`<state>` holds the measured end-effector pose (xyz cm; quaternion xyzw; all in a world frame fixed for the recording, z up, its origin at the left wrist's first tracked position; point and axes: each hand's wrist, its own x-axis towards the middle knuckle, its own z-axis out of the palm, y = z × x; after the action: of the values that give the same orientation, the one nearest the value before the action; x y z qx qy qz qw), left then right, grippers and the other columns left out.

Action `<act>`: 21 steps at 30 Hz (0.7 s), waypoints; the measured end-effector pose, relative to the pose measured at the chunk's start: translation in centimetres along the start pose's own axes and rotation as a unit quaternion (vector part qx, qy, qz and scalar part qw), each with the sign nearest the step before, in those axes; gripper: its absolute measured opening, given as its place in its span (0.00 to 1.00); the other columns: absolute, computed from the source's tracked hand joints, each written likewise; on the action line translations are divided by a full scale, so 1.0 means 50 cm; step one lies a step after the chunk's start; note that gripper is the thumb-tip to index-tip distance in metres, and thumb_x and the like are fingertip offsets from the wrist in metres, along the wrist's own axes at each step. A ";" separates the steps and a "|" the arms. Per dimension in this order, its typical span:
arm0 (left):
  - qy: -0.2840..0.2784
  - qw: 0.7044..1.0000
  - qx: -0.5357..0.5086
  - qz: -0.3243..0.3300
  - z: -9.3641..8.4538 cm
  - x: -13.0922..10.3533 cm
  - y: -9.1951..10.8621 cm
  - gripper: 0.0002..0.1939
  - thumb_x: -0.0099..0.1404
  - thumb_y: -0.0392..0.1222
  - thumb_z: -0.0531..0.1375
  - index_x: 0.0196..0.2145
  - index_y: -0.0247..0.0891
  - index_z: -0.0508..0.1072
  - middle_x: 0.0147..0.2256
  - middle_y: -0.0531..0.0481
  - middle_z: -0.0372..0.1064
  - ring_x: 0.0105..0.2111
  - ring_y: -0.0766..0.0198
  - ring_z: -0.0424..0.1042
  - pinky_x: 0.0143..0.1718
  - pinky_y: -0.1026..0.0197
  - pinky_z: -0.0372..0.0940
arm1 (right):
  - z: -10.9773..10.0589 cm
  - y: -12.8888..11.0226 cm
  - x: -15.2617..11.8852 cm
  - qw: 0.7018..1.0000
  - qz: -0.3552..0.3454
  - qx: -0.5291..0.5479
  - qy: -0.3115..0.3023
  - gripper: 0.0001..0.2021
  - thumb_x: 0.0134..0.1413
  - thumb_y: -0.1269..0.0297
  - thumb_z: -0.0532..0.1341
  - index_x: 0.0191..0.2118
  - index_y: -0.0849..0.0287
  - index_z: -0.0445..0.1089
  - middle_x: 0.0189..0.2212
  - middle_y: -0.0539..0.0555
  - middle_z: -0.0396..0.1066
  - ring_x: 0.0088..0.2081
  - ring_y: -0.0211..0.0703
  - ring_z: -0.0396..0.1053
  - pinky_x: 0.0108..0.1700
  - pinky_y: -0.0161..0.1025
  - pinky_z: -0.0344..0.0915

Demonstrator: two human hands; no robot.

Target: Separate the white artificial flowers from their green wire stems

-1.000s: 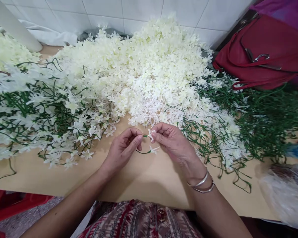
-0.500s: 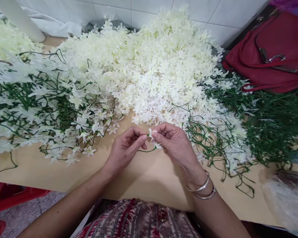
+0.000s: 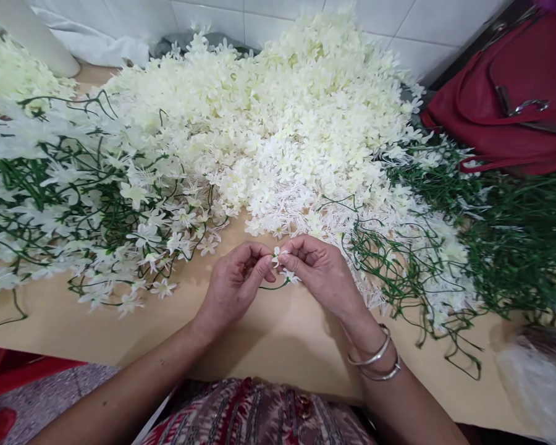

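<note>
My left hand (image 3: 235,281) is closed in a pinch at the left side of a small white artificial flower (image 3: 277,253). From the right, my right hand (image 3: 323,275) pinches the same flower's petals between thumb and forefinger. The fingertips almost meet around it, just above the table. A second white flower (image 3: 291,277) hangs below them, joined to a thin green stem (image 3: 274,288) that runs back under my left fingers. How the stem passes inside my left hand is hidden.
A large heap of loose white blossoms (image 3: 278,117) lies ahead. Stemmed flowers (image 3: 120,210) are piled left; bare green stems (image 3: 389,266) lie right, beside a red bag (image 3: 523,99). A plastic bag (image 3: 542,377) sits at the table's (image 3: 278,346) right front.
The pinched flower now shows its spread petals facing up, and the green tip seen at my left fingertips is out of sight. Both hands stay nearly in place; the view has shifted slightly.
</note>
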<state>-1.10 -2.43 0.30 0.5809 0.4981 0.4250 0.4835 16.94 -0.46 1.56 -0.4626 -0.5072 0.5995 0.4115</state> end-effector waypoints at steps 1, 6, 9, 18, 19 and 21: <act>-0.002 1.000 0.002 0.001 0.000 0.000 0.000 0.07 0.74 0.43 0.61 0.40 0.37 0.73 0.28 0.52 0.76 0.27 0.67 0.76 0.31 0.66 0.68 | -0.001 -0.001 0.001 1.000 0.000 0.002 -0.005 0.07 0.57 0.60 0.70 0.34 0.57 0.74 0.28 0.49 0.73 0.31 0.38 0.68 0.35 0.36 0.64; -0.011 1.000 0.020 0.002 -0.003 -0.002 0.003 0.06 0.74 0.42 0.60 0.39 0.37 0.73 0.29 0.52 0.76 0.27 0.67 0.76 0.30 0.66 0.68 | -0.004 -0.005 0.004 1.000 0.006 0.004 -0.021 0.06 0.57 0.62 0.69 0.33 0.57 0.73 0.27 0.48 0.71 0.30 0.37 0.66 0.34 0.36 0.63; -0.013 0.999 0.044 0.000 -0.004 -0.002 0.000 0.06 0.73 0.43 0.60 0.40 0.38 0.73 0.27 0.52 0.76 0.26 0.67 0.75 0.30 0.66 0.67 | -0.003 -0.005 0.004 1.000 0.012 0.001 -0.025 0.06 0.57 0.63 0.68 0.33 0.57 0.73 0.26 0.48 0.70 0.30 0.37 0.66 0.34 0.36 0.63; -0.013 1.000 -0.009 -0.012 0.003 -0.003 -0.006 0.09 0.74 0.46 0.61 0.41 0.38 0.72 0.28 0.52 0.74 0.27 0.66 0.74 0.31 0.64 0.67 | -0.017 -0.002 0.012 0.997 0.025 0.056 -0.048 0.09 0.54 0.60 0.73 0.37 0.56 0.75 0.31 0.48 0.73 0.33 0.37 0.70 0.37 0.35 0.67; -0.010 1.000 -0.019 -0.013 0.004 -0.004 -0.006 0.09 0.74 0.46 0.61 0.41 0.38 0.72 0.28 0.52 0.74 0.28 0.66 0.74 0.31 0.64 0.67 | -0.021 -0.004 0.012 0.996 0.024 0.066 -0.050 0.11 0.53 0.59 0.74 0.39 0.55 0.76 0.33 0.49 0.75 0.35 0.38 0.72 0.39 0.36 0.69; -0.003 0.999 -0.040 -0.014 0.005 -0.005 -0.005 0.09 0.74 0.46 0.61 0.41 0.38 0.72 0.29 0.52 0.73 0.29 0.65 0.74 0.33 0.64 0.68 | -0.028 -0.008 0.010 0.995 0.013 0.087 -0.046 0.15 0.53 0.59 0.75 0.44 0.52 0.76 0.40 0.51 0.77 0.42 0.39 0.74 0.47 0.38 0.71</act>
<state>-0.93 -2.68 0.01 0.5550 0.4873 0.4363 0.5140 18.19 0.41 1.82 -0.4033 -0.4657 0.6675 0.4183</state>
